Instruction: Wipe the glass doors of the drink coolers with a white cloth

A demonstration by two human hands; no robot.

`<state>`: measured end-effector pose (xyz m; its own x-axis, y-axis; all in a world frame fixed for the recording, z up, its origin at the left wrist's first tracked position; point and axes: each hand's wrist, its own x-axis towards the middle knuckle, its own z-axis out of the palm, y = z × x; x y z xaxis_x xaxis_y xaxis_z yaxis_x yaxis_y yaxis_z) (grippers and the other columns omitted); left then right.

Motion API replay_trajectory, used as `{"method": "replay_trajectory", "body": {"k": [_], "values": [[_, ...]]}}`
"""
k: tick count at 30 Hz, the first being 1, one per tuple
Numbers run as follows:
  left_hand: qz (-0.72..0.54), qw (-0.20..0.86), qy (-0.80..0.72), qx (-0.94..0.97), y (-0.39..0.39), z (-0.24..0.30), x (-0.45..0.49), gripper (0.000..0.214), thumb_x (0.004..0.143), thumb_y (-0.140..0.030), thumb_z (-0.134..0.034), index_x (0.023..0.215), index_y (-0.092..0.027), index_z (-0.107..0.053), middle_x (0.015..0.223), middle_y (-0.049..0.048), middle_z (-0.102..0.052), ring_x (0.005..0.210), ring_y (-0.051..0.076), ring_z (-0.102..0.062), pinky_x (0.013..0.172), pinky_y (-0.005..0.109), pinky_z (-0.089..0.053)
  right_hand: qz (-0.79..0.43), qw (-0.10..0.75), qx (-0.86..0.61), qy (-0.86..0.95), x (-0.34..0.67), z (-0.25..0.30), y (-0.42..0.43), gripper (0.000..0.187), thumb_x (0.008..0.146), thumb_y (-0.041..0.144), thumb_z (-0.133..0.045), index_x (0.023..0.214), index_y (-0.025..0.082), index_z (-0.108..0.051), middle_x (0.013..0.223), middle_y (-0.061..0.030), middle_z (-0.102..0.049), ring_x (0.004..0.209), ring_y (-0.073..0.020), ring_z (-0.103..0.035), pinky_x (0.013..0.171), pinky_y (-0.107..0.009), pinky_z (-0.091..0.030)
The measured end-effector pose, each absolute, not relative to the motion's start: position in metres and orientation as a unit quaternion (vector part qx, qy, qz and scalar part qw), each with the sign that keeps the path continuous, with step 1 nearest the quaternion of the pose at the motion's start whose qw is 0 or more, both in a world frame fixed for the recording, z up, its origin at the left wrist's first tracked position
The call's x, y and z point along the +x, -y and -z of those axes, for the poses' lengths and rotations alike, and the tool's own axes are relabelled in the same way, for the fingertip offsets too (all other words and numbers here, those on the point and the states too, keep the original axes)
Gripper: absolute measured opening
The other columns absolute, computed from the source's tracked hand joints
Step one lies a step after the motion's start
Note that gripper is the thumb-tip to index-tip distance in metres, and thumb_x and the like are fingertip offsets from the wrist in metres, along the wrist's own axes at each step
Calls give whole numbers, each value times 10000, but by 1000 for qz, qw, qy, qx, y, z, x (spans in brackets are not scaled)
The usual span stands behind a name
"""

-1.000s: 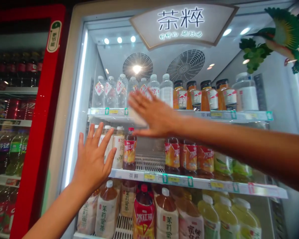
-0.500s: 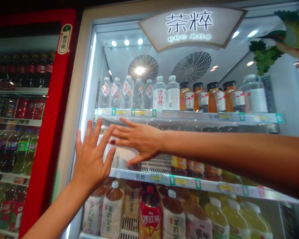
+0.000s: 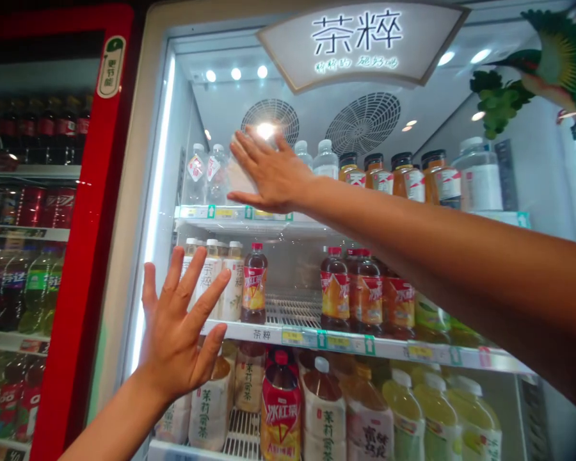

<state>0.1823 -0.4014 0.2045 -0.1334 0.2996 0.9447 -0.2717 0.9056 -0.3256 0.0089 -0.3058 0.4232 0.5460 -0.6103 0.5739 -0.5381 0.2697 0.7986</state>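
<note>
Against the glass door of a lit drinks fridge, my right hand [image 3: 269, 168] lies flat with fingers spread, in front of the top shelf. Under its palm a pale cloth [image 3: 240, 174] is pressed to the glass; most of it is hidden, so I cannot tell whether it is cloth or paper. Lower left, my left hand [image 3: 180, 326] is held up, fingers wide apart, with nothing in it. It is at or close to the glass; contact cannot be made out. Behind it are white-labelled bottles [image 3: 233, 282] and a red-capped tea bottle [image 3: 255, 285].
A red-framed fridge [image 3: 72, 256] full of drinks stands at the left. Several bottles line the shelves [image 3: 278, 334] behind the glass. A fan-shaped lit sign [image 3: 360, 41] crosses the door top, and a bird-and-leaf decoration [image 3: 557, 64] is at upper right.
My right hand has swept up from the middle shelf to the top shelf, carrying the pale cloth along the glass. My left hand stays raised, slightly lower in view, and the view has shifted slightly.
</note>
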Motion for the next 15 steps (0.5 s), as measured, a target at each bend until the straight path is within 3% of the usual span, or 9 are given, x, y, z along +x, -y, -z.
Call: {"method": "replay_trajectory", "body": {"k": [2, 4, 6, 11, 13, 15], "values": [[-213, 644, 734, 7, 399, -205, 177, 702, 1013, -321, -389, 1628, -457, -79, 1744, -95, -28, 1615, 303, -94, 1309, 613, -14, 89, 620, 640, 446, 3, -402, 293, 971, 952, 790, -246, 1623, 91, -185, 1705, -177, -238, 1587, -413, -107, 1239, -707, 13], [-208, 630, 748, 11, 396, -204, 170, 716, 1010, -320, -408, 1624, -471, -73, 1745, -84, -27, 1613, 319, -95, 1305, 627, -11, 208, 561, 702, 388, -4, -369, 274, 977, 952, 789, -283, 1612, 71, -225, 1710, -173, -229, 1606, -319, -105, 1297, -580, -12], [-197, 623, 757, 13, 392, -202, 160, 723, 1009, -330, -431, 1620, -484, -78, 1746, -83, -12, 1615, 322, -70, 1303, 631, 11, 228, 532, 718, 386, -17, -348, 248, 991, 940, 802, -314, 1618, 85, -228, 1716, -173, -203, 1612, -286, -94, 1315, -525, -38], [-180, 605, 775, 17, 375, -199, 132, 732, 1015, -304, -467, 1632, -436, -97, 1753, -27, 29, 1619, 307, 27, 1292, 640, 39, 31, 599, 599, 530, -61, -362, 183, 1008, 907, 828, -365, 1645, 172, -161, 1739, -162, -56, 1601, -399, 12, 1263, -687, 17], [-191, 604, 773, -3, 366, -200, 121, 727, 1010, -293, -480, 1638, -396, -128, 1754, 7, 11, 1620, 306, 32, 1289, 639, 45, 26, 597, 602, 530, -68, -347, 167, 1015, 875, 846, -421, 1640, 213, -212, 1744, -144, -43, 1593, -429, 45, 1254, -710, -4], [-201, 604, 771, -25, 356, -202, 111, 719, 1004, -298, -494, 1638, -367, -161, 1754, 26, -13, 1621, 302, 32, 1289, 629, 51, 91, 561, 663, 487, -73, -314, 155, 1038, 843, 870, -462, 1629, 222, -265, 1739, -151, -94, 1603, -399, 4, 1279, -653, -85]]}}
